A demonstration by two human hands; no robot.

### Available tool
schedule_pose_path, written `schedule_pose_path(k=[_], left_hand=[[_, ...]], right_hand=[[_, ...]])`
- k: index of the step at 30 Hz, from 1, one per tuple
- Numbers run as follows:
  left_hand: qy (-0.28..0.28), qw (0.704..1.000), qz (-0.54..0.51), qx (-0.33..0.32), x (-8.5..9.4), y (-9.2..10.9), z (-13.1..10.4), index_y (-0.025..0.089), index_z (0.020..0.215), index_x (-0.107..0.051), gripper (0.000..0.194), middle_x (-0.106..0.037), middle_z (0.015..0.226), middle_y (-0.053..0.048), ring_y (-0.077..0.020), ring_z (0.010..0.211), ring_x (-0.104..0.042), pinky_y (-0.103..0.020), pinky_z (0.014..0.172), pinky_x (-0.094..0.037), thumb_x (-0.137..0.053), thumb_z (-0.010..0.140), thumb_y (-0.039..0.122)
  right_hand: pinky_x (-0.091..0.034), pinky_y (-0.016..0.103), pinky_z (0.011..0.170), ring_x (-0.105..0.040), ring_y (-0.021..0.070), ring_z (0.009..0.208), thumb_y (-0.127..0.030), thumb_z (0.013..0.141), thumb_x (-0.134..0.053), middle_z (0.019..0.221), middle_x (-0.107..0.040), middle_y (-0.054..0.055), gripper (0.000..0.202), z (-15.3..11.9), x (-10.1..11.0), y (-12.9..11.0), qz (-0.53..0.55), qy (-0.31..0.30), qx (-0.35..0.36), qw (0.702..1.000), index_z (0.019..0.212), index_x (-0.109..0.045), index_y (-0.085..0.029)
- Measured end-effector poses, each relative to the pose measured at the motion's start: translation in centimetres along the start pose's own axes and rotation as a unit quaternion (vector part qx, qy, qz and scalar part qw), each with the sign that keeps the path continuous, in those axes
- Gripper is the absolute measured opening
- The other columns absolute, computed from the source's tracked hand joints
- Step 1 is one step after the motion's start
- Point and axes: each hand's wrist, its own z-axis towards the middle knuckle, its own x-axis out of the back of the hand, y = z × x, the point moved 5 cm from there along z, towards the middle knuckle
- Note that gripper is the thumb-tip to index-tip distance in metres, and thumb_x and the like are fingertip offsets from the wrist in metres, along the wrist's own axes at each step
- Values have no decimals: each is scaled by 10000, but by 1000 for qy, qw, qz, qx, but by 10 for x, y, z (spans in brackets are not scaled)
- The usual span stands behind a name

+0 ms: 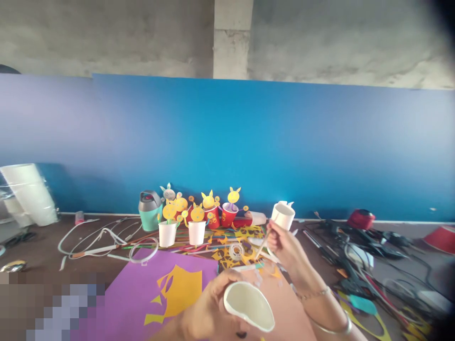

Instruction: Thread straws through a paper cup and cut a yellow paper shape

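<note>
My left hand [208, 305] is wrapped round a white paper cup [250, 305], whose open mouth faces me and is squeezed out of round. A dark spot shows by its lower rim. My right hand [286, 246], raised further back, pinches a thin pale stick [263, 245] that slants down to the left. Just behind those fingers stands another white cup [283, 215]; whether they touch it I cannot tell. Under my hands lie a purple sheet [131, 284] with cut yellow paper [185, 289] on it, and a pinkish-orange sheet [291, 308].
White cups [167, 234] and red cups [228, 217] with yellow animal-face cutouts stand behind the sheets, beside a teal-and-grey container [150, 210]. Coloured strips, tape rolls [236, 251] and yellow scraps clutter the middle. Dark cables and tools [369, 241] lie right. A blue panel [227, 142] rises behind.
</note>
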Motion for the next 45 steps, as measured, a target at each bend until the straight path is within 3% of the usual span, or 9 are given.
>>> schedule_pose_path(k=[3, 5, 7, 9, 14, 19, 23, 30, 45], left_hand=[[49, 998, -25, 17, 7, -3, 4, 265, 1169, -566, 703, -660, 1100, -88, -280, 985, -663, -386, 816, -544, -907, 589, 467], [96, 995, -12, 9, 16, -5, 7, 250, 1191, -552, 744, -642, 1136, -93, -290, 1064, -630, -394, 893, -516, -906, 582, 488], [113, 994, -11, 2, 23, -7, 9, 245, 1219, -543, 753, -622, 1191, -106, -306, 1132, -597, -403, 924, -504, -893, 602, 499], [116, 993, -8, -3, 27, -9, 10, 245, 1258, -534, 766, -603, 1257, -119, -322, 1196, -562, -414, 958, -491, -880, 624, 501], [109, 994, 11, -19, 29, -7, 9, 224, 1276, -552, 718, -611, 1303, -138, -347, 1247, -545, -458, 1029, -456, -843, 681, 502], [133, 984, 109, -51, 27, 1, 7, 233, 1342, -504, 611, -590, 1367, -135, -330, 1279, -539, -453, 1067, -442, -745, 808, 406], [155, 958, 224, -84, 22, -2, 6, 224, 1384, -426, 669, -579, 1361, -131, -313, 1275, -538, -460, 1079, -436, -724, 789, 297], [216, 925, 302, -82, 32, -22, 2, 221, 1384, -404, 623, -625, 1254, -116, -278, 1155, -607, -435, 990, -503, -643, 809, 187], [194, 887, 388, -162, 28, -13, -5, 258, 1360, -362, 662, -562, 1233, -104, -290, 1134, -592, -441, 964, -503, -629, 767, 133]], right_hand=[[-341, 233, 458, -406, 97, 496, -575, 820, -618, 615, -463, -49, 376, 0, 28, -20, 56, 83, 53, 994, 755, -508, -221], [-415, 236, 540, -507, 117, 597, -557, 853, -610, 689, -530, -15, 381, -9, 29, -32, 44, 97, 88, 990, 719, -515, -214], [-461, 252, 618, -560, 138, 673, -549, 882, -577, 732, -574, 7, 379, -18, 12, -38, -15, 38, 93, 995, 725, -542, -206], [-417, 248, 538, -485, 125, 548, -560, 916, -509, 593, -484, -41, 378, -27, -12, -35, -85, -44, 74, 993, 794, -574, -209], [-358, 224, 507, -480, 113, 559, -447, 854, -612, 611, -521, -33, 290, -40, -47, -11, -262, -166, 47, 949, 765, -608, -172], [-311, 225, 494, -456, 117, 533, -313, 830, -524, 542, -465, -36, 251, -42, -50, -4, -370, -114, 71, 919, 614, -462, -201], [-331, 248, 540, -468, 134, 559, -277, 819, -506, 561, -495, -18, 236, -45, -52, -8, -424, -71, 114, 896, 603, -443, -208], [-363, 222, 521, -517, 133, 570, -259, 798, -552, 636, -600, -18, 132, -46, -57, 0, -330, -136, 72, 931, 840, -638, -168], [-285, 233, 488, -424, 115, 550, -237, 779, -540, 585, -531, -20, 170, -55, -60, -9, -393, -120, 74, 909, 621, -523, -176]])
